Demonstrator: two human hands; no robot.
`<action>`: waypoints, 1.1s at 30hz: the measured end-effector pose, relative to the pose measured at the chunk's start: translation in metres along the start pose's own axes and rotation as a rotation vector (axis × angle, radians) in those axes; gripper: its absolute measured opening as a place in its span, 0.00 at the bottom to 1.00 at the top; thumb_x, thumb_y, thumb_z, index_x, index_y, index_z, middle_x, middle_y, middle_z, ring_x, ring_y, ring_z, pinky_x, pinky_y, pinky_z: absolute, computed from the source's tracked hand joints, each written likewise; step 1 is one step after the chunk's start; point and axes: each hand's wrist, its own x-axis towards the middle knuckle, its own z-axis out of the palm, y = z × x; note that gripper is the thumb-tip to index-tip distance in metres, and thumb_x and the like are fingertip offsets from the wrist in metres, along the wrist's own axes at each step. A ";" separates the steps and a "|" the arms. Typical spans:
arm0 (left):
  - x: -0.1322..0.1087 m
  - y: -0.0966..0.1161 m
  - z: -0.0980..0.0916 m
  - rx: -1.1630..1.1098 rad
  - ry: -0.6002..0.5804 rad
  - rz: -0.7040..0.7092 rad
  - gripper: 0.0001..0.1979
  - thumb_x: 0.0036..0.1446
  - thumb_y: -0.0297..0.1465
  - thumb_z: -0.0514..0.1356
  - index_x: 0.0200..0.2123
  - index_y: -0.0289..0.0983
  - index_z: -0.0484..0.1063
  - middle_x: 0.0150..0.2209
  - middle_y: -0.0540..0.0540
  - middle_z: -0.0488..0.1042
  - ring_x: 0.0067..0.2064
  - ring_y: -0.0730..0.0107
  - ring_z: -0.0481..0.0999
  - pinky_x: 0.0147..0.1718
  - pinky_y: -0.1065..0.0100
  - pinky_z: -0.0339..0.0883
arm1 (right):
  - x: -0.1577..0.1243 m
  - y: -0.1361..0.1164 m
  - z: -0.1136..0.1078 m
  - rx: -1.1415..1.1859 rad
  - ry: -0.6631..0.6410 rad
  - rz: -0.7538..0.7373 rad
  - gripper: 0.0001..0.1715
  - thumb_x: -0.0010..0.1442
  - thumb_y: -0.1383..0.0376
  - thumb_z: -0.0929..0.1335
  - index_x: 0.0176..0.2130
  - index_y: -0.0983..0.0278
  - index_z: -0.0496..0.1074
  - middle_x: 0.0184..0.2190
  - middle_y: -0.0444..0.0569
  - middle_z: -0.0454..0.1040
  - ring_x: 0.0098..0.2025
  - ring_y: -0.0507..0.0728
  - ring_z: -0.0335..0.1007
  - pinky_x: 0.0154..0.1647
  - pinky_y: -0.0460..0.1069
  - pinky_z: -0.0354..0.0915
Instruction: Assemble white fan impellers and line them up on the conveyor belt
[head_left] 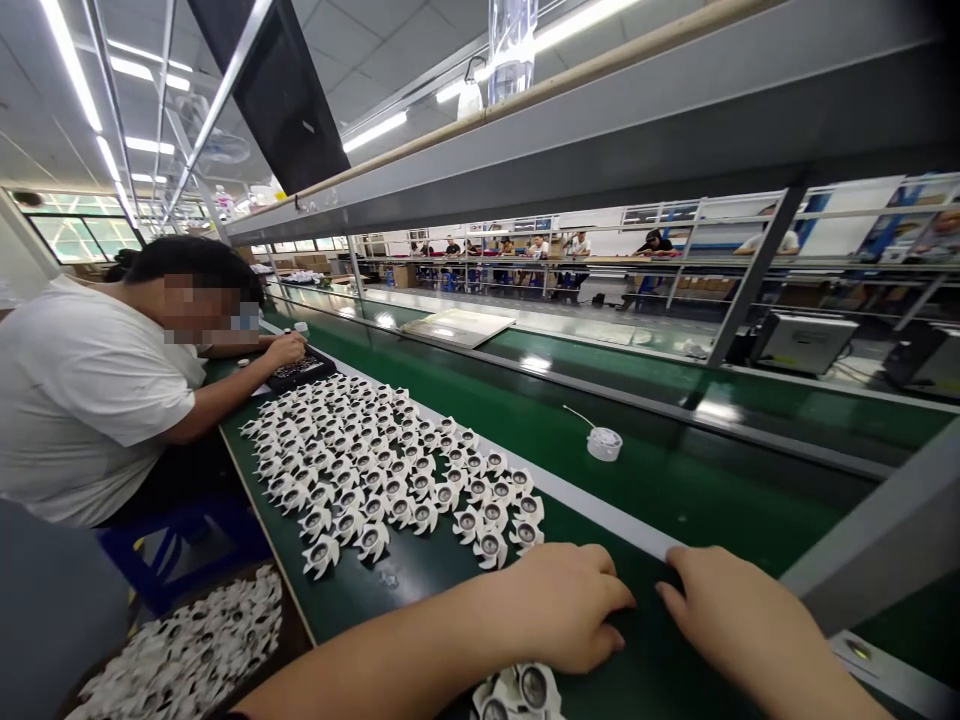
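Note:
My left hand (pixel 559 605) reaches across the green bench top, with its fingers loosely bent and apart and nothing visible in them. Beneath its wrist lies a small group of white fan impellers (pixel 517 692), partly cut off by the bottom edge. Just beyond that hand, many more white impellers (pixel 375 485) with dark round centres stand in close rows. To the right, my right hand (pixel 739 615) is by the pale strip along the bench, its thumb and forefinger apart and no object showing between them. Its other fingers are mostly hidden.
A green conveyor belt (pixel 645 500) runs beyond the pale strip, carrying a white round part with a wire (pixel 604 443). At left, a co-worker (pixel 97 400) bends over a black tray (pixel 304 370). Impellers fill a box (pixel 195 640) below. A grey post (pixel 885 530) slants at right.

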 end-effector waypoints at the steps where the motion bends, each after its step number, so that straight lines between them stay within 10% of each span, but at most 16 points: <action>1: 0.000 0.000 0.000 0.001 0.000 -0.002 0.22 0.61 0.40 0.56 0.57 0.41 0.70 0.55 0.41 0.70 0.51 0.52 0.75 0.46 0.56 0.71 | -0.001 -0.001 -0.001 0.000 0.004 0.000 0.11 0.64 0.66 0.63 0.34 0.63 0.73 0.36 0.55 0.75 0.38 0.64 0.74 0.30 0.53 0.58; 33: 0.002 0.008 -0.004 -0.055 0.046 -0.072 0.18 0.59 0.36 0.59 0.53 0.45 0.70 0.49 0.46 0.71 0.49 0.55 0.74 0.49 0.54 0.71 | -0.015 -0.009 -0.035 0.043 0.012 -0.026 0.12 0.58 0.67 0.68 0.41 0.69 0.77 0.42 0.61 0.77 0.46 0.68 0.76 0.44 0.57 0.69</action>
